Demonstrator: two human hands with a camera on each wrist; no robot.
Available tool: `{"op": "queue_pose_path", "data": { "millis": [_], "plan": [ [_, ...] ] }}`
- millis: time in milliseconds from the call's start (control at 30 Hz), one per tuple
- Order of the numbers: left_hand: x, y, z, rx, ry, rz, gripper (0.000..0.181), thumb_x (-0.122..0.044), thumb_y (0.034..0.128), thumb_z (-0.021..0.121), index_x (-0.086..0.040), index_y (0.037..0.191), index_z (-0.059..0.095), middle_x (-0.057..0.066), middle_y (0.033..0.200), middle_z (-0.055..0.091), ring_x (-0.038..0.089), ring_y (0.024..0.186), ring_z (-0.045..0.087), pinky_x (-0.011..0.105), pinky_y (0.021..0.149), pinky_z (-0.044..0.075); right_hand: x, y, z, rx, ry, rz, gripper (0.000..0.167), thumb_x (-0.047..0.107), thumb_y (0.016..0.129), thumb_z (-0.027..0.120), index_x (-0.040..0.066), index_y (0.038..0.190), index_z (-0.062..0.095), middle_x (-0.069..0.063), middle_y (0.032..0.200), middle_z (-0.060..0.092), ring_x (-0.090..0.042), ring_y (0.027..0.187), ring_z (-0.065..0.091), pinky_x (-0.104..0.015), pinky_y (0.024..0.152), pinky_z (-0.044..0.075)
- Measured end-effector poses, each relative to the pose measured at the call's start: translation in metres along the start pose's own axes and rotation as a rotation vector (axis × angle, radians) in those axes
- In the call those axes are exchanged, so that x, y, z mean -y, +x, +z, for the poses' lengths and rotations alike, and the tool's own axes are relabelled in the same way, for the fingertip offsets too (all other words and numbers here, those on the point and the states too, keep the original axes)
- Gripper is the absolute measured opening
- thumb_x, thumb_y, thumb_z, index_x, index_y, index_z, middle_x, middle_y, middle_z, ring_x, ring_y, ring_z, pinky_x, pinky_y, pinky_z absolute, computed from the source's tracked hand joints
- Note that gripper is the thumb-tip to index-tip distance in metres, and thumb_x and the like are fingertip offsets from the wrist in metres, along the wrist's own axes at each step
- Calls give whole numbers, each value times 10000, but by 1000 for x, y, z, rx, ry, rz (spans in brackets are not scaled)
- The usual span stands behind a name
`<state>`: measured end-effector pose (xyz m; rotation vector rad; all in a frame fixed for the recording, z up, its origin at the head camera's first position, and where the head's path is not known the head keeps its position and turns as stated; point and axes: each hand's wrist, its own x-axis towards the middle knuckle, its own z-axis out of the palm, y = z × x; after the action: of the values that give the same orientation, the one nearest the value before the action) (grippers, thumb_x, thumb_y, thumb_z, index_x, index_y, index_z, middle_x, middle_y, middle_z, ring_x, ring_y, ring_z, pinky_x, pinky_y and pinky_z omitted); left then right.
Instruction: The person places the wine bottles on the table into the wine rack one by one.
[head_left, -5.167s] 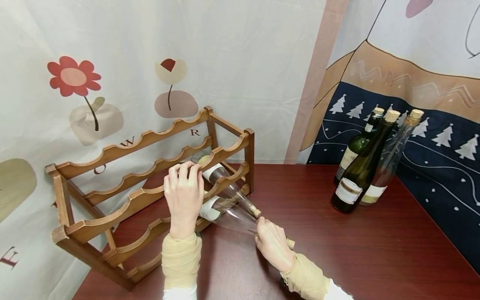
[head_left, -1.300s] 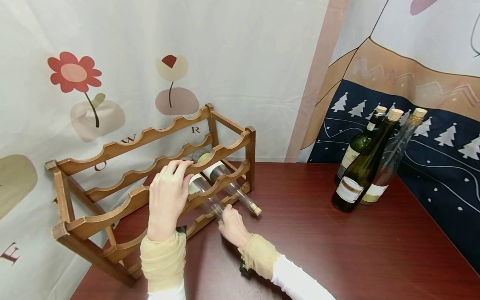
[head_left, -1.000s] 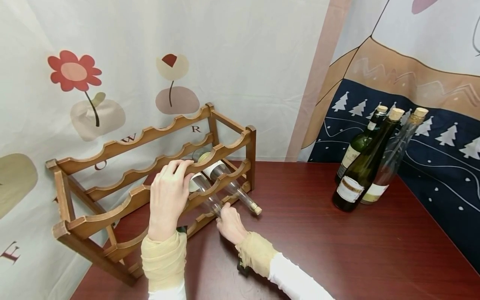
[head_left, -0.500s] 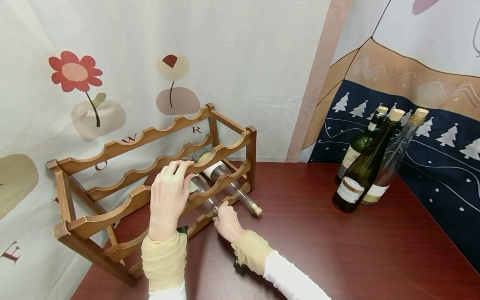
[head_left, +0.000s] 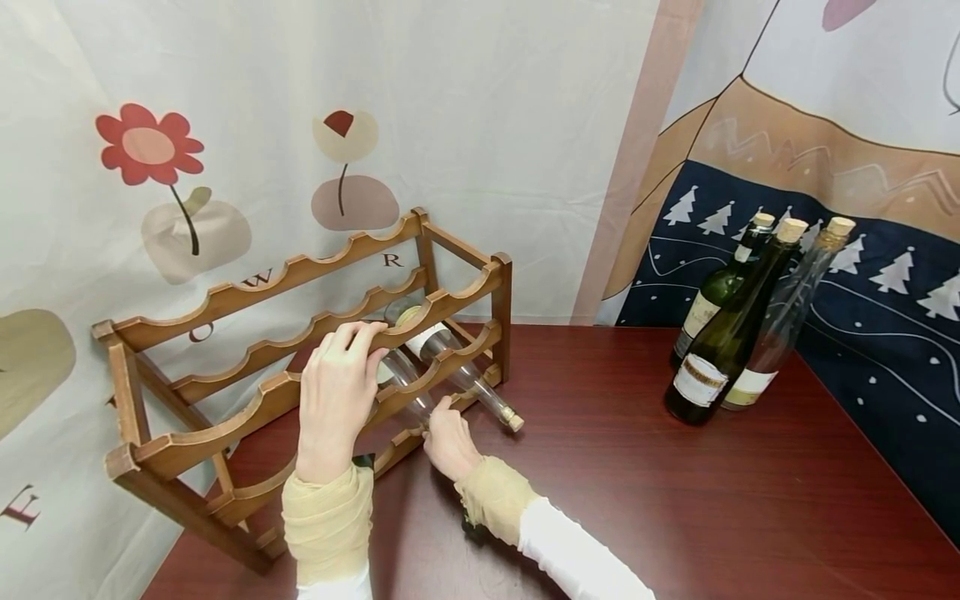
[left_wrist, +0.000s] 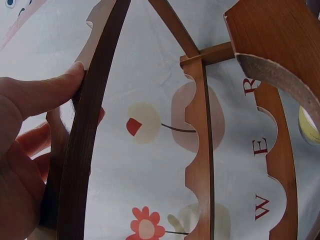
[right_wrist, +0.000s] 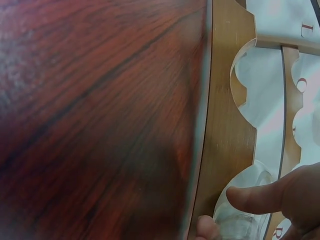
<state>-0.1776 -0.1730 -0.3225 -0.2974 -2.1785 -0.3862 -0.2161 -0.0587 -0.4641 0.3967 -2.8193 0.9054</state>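
My left hand (head_left: 337, 396) grips the upper front rail of a wooden wine rack (head_left: 501, 325); in the left wrist view its thumb (left_wrist: 55, 92) lies over the rail, with fingers behind. Low at the rack's front, my right hand (head_left: 452, 442) holds the neck end of a clear glass bottle (head_left: 405, 371) lying in the lower part of the rack. The right wrist view shows the thumb (right_wrist: 255, 198) against the clear glass beside a scalloped rail. My hand hides the bottle's tip. Beside it lies a second clear bottle (head_left: 468, 379), its corked neck sticking out in front.
Three corked bottles stand together at the right back: a green one (head_left: 722, 283), a dark one (head_left: 701, 379) and a clear one (head_left: 780, 325). A printed cloth (head_left: 510, 150) hangs close behind the rack. The reddish-brown table (head_left: 637, 500) extends to the right.
Over five seconds, the held bottle has gone from sticking well out in front to deep inside the rack. My right hand moved left with it; my left hand shifted left along the rail.
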Motion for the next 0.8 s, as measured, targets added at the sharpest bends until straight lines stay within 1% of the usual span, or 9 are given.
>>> {"op": "queue_pose_path", "data": {
  "millis": [67, 200, 500, 700, 733, 800],
  "plan": [
    [0, 0, 0, 0, 1, 1, 283, -24, 773, 735, -47, 1045, 663, 171, 976, 660, 390, 832, 606, 486, 675, 483, 1, 1, 1, 8, 7, 14, 345, 67, 793, 694, -32, 990, 428, -197, 710, 656, -354, 657, 677, -397, 558, 529],
    [0, 0, 0, -4, 1, 3, 284, -22, 771, 736, -47, 1044, 663, 171, 975, 658, 392, 826, 603, 486, 675, 481, 4, 3, 2, 28, 5, 36, 350, 80, 797, 701, -13, 971, 412, -208, 725, 653, -367, 663, 675, -404, 564, 530],
    [0, 0, 0, -3, 2, 0, 281, -26, 776, 733, -48, 1047, 664, 174, 981, 659, 393, 838, 605, 489, 680, 481, 6, 3, 4, -9, -38, 8, 365, 77, 778, 723, 1, 935, 403, -200, 695, 645, -352, 614, 667, -384, 523, 520],
    [0, 0, 0, -7, 1, 3, 283, -20, 772, 735, -45, 1045, 664, 176, 977, 659, 392, 837, 607, 488, 680, 483, 5, 4, 4, -12, -79, -13, 394, 119, 779, 742, -15, 976, 429, -207, 707, 654, -346, 621, 671, -382, 530, 526],
    [0, 0, 0, -9, 1, 4, 284, -20, 772, 736, -45, 1045, 664, 175, 976, 660, 392, 835, 607, 488, 680, 483, 5, 4, 3, -6, -87, -16, 404, 133, 783, 742, -18, 993, 432, -210, 714, 656, -347, 628, 673, -384, 536, 529],
    [0, -1, 0, -9, 2, 4, 284, -22, 773, 735, -47, 1046, 664, 174, 976, 659, 391, 829, 605, 486, 675, 482, 4, 4, 2, 22, -80, 6, 415, 166, 794, 739, -14, 1017, 438, -220, 740, 662, -356, 652, 674, -396, 548, 530]
  ]
}}
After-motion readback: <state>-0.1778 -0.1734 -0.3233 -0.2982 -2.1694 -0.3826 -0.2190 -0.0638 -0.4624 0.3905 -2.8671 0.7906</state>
